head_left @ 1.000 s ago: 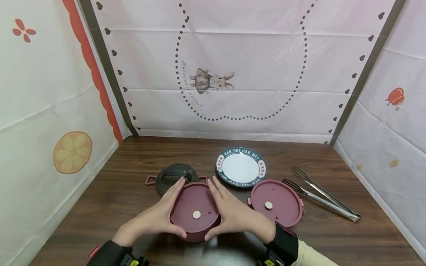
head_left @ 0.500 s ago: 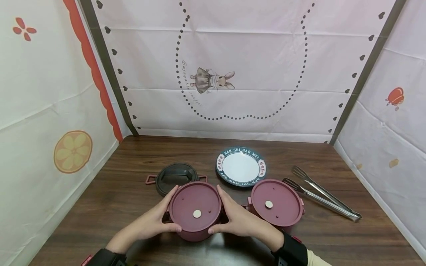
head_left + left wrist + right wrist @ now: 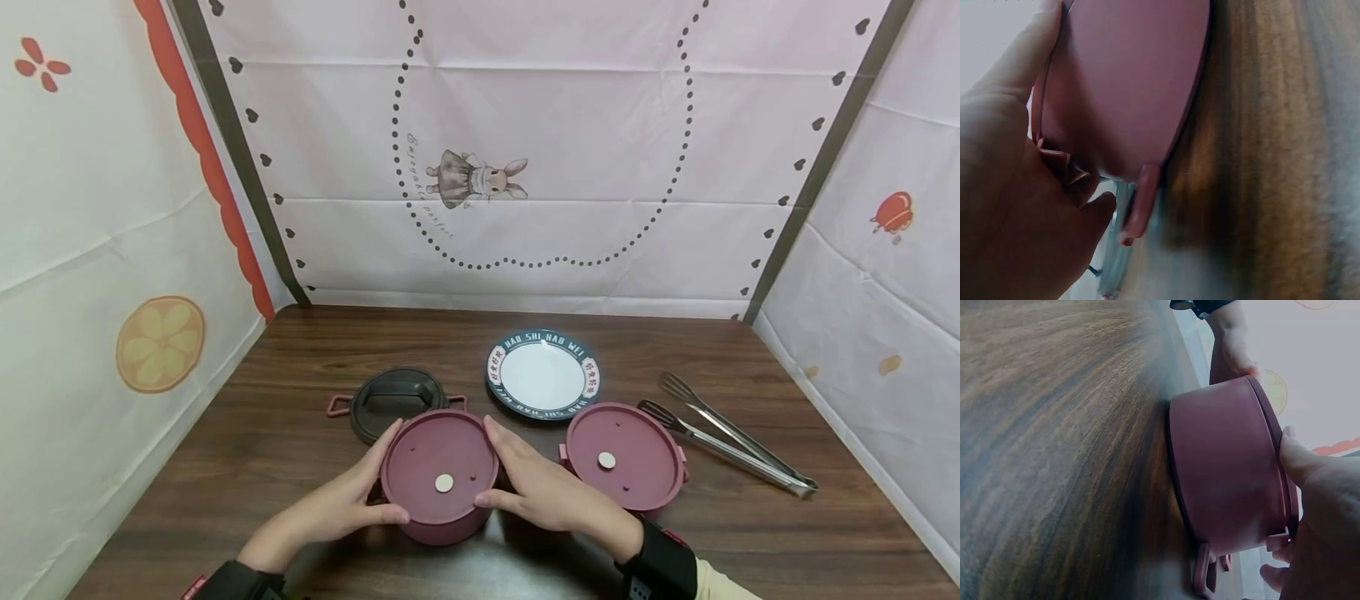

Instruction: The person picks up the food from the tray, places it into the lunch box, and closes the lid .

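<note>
A round maroon container (image 3: 439, 475) with its lid on stands on the wooden table (image 3: 300, 350), near the front middle. My left hand (image 3: 371, 490) grips its left side, thumb on the near rim. On the opposite side my right hand (image 3: 512, 482) grips it the same way. In the left wrist view the left hand (image 3: 1010, 187) wraps the container (image 3: 1129, 81) by a side clip (image 3: 1138, 203). The right wrist view shows the right hand (image 3: 1322, 506) with its thumb on the rim of the container (image 3: 1222, 469).
A second maroon lidded container (image 3: 622, 458) stands just right of my right hand. A dark lid (image 3: 393, 398) lies behind the held container, a blue-rimmed white plate (image 3: 543, 373) further back. Metal tongs (image 3: 727, 446) lie at the right. Cloth walls enclose the table.
Both hands slid from lying over the lid down to the container's sides. The container itself has hardly moved.
</note>
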